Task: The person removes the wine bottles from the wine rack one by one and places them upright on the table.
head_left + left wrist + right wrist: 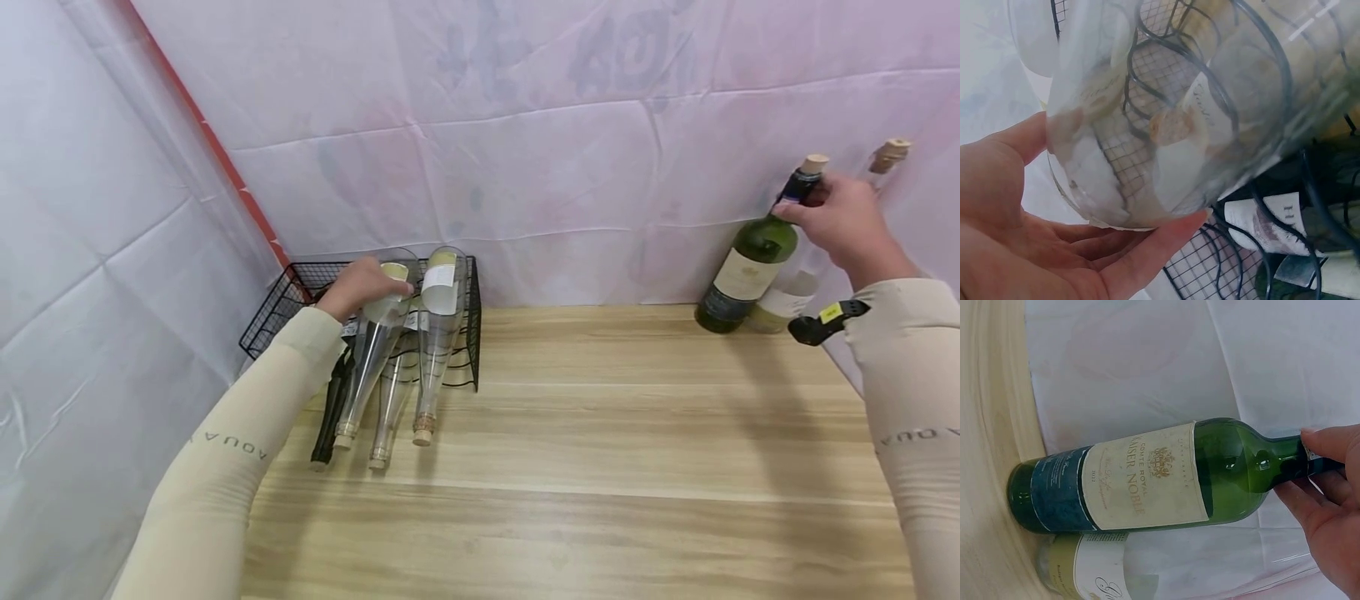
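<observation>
My right hand [851,218] grips the neck of a green wine bottle [750,268], just below its cork. The bottle stands at the back right of the table, its cream and dark blue labels facing out in the right wrist view. At the left, my left hand [363,285] holds the base end of a clear glass bottle [372,354], lying neck toward me in a black wire rack [477,333]. In the left wrist view, thumb and fingers curve round the base of this clear bottle [1104,181].
Beside the green bottle stands a corked clear bottle [780,304] with a pale label. Another clear bottle [438,333] lies at the rack's right, with a lower clear one [392,400] and a dark bottle [330,417] nearby. White sheeting [540,183] hangs behind the wooden table [600,433].
</observation>
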`<state>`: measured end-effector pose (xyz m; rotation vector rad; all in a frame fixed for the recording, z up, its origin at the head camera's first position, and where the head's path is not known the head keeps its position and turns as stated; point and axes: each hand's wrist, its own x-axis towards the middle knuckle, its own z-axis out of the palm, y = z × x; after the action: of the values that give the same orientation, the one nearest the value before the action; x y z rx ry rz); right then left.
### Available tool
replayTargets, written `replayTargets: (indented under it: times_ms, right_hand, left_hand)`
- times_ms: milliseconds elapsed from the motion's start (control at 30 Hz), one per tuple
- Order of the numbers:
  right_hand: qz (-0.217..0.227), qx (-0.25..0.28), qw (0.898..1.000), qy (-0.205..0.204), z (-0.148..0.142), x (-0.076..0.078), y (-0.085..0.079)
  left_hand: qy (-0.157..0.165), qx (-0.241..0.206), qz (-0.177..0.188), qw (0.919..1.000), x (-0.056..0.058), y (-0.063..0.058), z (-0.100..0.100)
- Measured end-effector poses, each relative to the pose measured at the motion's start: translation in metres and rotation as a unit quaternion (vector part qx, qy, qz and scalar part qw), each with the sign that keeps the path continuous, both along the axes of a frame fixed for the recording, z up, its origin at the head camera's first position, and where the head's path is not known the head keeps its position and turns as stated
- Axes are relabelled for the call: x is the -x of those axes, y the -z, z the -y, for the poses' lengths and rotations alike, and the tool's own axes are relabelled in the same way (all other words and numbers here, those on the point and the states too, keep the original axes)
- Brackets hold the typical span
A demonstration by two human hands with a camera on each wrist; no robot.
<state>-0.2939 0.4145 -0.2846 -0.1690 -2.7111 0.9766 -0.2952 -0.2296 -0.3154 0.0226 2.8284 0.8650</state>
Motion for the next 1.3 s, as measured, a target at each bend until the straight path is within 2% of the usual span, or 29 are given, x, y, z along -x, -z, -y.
replayTargets:
  times_ms: [233,467,600,833,933,1133,1300]
  right_hand:
    - [-0.014,0.013,1.000,-0.004,-0.003,0.000,0.001]
    - [-0.024,-0.065,0.997,0.016,-0.002,0.001,0.003]
    - [-0.030,-0.091,0.995,0.014,-0.001,0.000,0.007]
    - [-0.035,-0.072,0.997,0.006,0.003,-0.008,0.015]
    - [-0.038,-0.072,0.997,0.008,0.005,-0.011,0.016]
    - [-0.053,-0.075,0.995,0.033,0.009,-0.018,0.020]
    - [-0.058,-0.075,0.992,0.078,0.017,-0.025,0.025]
  left_hand:
    - [-0.014,-0.028,-0.016,0.9994,0.003,0.002,0.001]
    - [-0.032,-0.055,-0.018,0.9978,0.006,0.002,0.005]
    - [-0.035,-0.063,-0.021,0.9971,0.005,0.004,0.008]
    - [-0.035,-0.108,-0.009,0.9935,0.003,0.009,0.016]
    - [-0.043,-0.114,-0.011,0.9925,0.002,0.010,0.017]
    - [-0.048,-0.113,-0.017,0.9923,0.002,0.012,0.019]
    - [-0.046,-0.134,-0.019,0.9897,0.000,0.012,0.020]
